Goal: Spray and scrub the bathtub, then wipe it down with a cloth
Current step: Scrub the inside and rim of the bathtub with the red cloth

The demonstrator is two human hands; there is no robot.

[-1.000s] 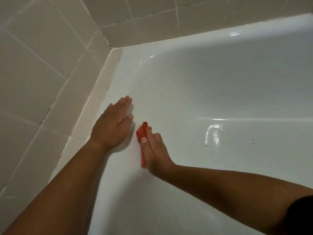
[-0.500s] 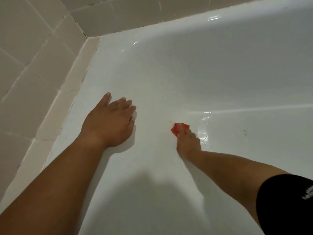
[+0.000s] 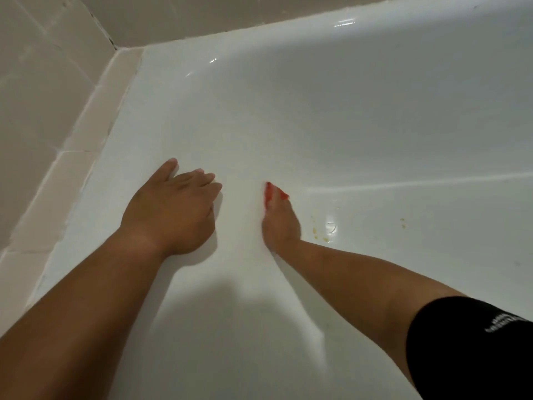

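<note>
Beige tiles (image 3: 43, 116) along the tub's (image 3: 360, 116) left rim. Left hand (image 3: 173, 210) flat on the tub's wall, grip wide, fingers straight, holding nothing. Right hand (image 3: 282, 225) lower on that wall, near the tub's floor, grip closed round a red pad (image 3: 271, 193), pressing it to the tub. Yellow specks (image 3: 320, 235) on the tub's floor. Black sleeve (image 3: 467, 353) over the tub's near right.

Left hand (image 3: 173, 209) flat — right hand (image 3: 281, 223) gripping.
</note>
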